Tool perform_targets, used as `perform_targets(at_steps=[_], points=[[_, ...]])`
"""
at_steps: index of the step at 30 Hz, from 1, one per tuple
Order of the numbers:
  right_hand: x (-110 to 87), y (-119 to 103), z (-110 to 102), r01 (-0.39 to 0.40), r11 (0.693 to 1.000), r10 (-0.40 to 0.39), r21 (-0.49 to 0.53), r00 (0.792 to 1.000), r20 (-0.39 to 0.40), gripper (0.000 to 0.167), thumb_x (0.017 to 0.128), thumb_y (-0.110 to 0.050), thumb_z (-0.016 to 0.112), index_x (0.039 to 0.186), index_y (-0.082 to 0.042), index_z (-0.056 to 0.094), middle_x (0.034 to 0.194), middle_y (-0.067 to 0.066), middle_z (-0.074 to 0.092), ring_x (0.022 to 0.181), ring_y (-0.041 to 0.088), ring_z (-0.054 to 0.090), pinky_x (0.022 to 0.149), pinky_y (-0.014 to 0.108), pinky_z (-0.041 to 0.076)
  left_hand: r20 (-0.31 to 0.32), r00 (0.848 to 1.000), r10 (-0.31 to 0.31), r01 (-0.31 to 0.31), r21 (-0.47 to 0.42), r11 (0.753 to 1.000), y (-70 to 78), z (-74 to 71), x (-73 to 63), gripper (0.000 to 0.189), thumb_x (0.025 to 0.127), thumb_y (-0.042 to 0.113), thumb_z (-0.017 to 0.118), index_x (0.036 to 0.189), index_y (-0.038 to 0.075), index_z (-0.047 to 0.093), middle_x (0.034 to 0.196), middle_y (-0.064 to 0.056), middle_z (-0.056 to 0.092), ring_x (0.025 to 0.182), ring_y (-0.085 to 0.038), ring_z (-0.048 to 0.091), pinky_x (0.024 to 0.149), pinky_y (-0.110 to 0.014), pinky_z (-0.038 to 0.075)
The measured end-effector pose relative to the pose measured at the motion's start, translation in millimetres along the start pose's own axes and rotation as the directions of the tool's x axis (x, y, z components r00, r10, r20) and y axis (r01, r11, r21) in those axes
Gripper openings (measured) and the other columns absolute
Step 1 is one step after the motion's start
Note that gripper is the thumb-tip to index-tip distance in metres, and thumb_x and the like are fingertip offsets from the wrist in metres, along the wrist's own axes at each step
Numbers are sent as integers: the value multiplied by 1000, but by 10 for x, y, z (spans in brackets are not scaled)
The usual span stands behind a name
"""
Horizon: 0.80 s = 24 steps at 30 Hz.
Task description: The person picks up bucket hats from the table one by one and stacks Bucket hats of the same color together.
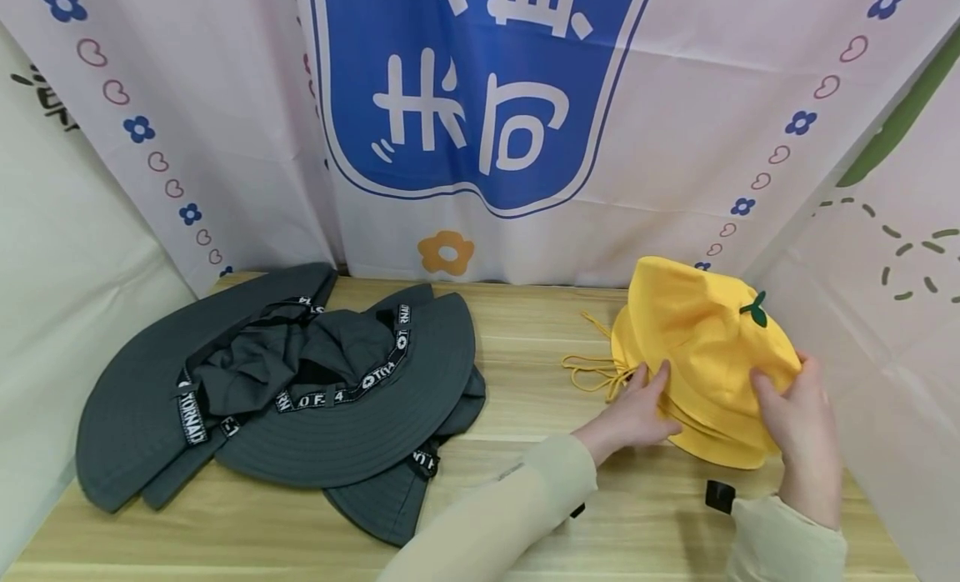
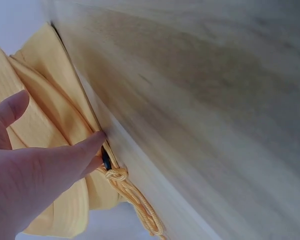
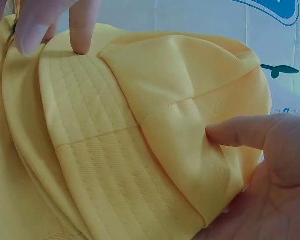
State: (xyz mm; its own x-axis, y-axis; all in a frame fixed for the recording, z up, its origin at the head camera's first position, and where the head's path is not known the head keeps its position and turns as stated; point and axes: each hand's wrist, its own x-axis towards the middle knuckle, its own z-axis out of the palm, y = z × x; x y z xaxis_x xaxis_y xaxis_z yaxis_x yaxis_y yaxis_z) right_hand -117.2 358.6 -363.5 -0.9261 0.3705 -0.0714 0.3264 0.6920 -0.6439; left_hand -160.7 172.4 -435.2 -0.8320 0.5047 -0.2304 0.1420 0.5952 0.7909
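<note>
A stack of yellow bucket hats (image 1: 697, 348), brims layered, sits at the right of the table; the top one bears a green sprout (image 1: 756, 309). Yellow drawstrings (image 1: 600, 369) trail from its left side. My left hand (image 1: 633, 407) touches the brims at the front left, fingers spread and fairly straight; in the left wrist view its fingertips (image 2: 97, 140) reach the lower brim beside the knotted cord (image 2: 135, 200). My right hand (image 1: 802, 415) holds the right side of the top hat, thumb (image 3: 230, 132) pressed on the crown, its other fingers mostly hidden behind the fabric.
Dark grey wide-brimmed hats (image 1: 300, 382) with black lettered bands lie overlapped on the left of the wooden table (image 1: 525, 465). A printed white curtain (image 1: 675, 148) hangs along the back edge, and white fabric walls (image 1: 885, 332) close the sides.
</note>
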Motion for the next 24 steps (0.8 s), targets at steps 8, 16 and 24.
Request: perform_targets(at_steps=[8,16,24], points=[[17,1,-5,-25,999,25,25,1000,-16,73,104,-38,40,156,5,11,146,40,34,127,54,38,101,66,34,5,1000,19,-19,-2,1000,-1,8,53,90,92,36,70,160,38,11,169,0,8,154,-21,22,120,-42,35],[15,-9,-14,-40,999,40,19,999,-14,73,104,-39,40,156,5,12,149,39,33,129,55,38,102,66,33,-1,1000,15,-15,10,1000,-3,4,56,89,92,36,70,160,37,13,169,1,9,154,-19,22,119,-38,35],[16,-10,-21,-47,998,47,29,999,-2,75,105,-40,39,157,4,8,153,39,28,134,57,34,106,69,31,-9,1000,21,-21,18,1000,3,-15,45,85,93,34,69,160,35,16,169,-1,12,154,-18,22,120,-36,35]])
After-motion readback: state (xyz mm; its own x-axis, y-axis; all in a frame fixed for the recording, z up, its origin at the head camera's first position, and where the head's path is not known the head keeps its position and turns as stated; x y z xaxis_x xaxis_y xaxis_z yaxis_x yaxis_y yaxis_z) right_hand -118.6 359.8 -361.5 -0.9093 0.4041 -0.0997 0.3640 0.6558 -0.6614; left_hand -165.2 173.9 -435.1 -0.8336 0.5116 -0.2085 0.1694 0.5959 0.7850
